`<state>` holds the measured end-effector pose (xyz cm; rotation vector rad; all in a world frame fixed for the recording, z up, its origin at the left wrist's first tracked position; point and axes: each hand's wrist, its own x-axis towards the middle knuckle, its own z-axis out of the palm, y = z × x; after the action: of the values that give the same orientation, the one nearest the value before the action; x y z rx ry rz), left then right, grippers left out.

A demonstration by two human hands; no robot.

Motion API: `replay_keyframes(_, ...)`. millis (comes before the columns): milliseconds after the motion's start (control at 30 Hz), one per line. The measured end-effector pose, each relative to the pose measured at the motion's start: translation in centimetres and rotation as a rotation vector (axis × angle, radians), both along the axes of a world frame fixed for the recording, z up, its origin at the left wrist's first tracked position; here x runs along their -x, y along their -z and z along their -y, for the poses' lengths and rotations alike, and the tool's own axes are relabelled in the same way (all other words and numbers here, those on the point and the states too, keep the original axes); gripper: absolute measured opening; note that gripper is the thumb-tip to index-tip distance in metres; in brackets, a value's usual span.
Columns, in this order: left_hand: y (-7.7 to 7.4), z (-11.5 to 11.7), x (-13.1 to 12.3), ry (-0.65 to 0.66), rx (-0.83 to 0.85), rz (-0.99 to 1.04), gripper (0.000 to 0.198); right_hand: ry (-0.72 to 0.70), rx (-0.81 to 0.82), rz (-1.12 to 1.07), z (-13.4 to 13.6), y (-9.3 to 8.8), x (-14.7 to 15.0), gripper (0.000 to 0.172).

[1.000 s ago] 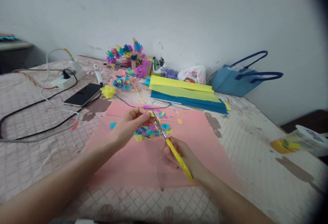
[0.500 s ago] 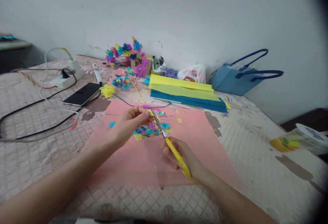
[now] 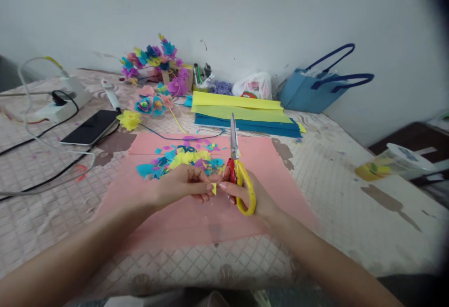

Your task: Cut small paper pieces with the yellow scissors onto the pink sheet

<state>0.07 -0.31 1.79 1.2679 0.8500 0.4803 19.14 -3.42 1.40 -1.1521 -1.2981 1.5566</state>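
Between the thumb and fingers of my left hand [image 3: 187,183] is a small yellow paper piece [image 3: 214,188]. My right hand [image 3: 250,192] grips scissors [image 3: 242,176] with one yellow and one red handle, the blades pointing up and away from me. The right thumb and fingertips come close to the yellow piece; whether they touch it is unclear. Both hands are above a pink paper sheet [image 3: 189,227]. Just beyond them lies a pile of cut paper bits [image 3: 185,157] in yellow, blue and purple.
Folded yellow and blue paper [image 3: 242,115] lies behind the pink sheet. Paper flowers [image 3: 150,103], a phone [image 3: 91,127] and a power strip [image 3: 65,103] with cables are at left. A blue bag [image 3: 308,89] stands at back right, and a plastic cup [image 3: 389,166] lies at right.
The scissors have swung upright, their blades away from the left fingers. Both hands have come together nearer me, and the small yellow piece now shows at the fingertips. The view has shifted slightly.
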Motion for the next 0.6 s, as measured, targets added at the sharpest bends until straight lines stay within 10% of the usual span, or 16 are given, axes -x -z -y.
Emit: replay_keyframes(600, 0.32, 0.0, -0.12, 0.056, -0.034, 0.017, 0.015, -0.039, 0.076, 0.06, 0.52, -0.81, 0.2, 0.035)
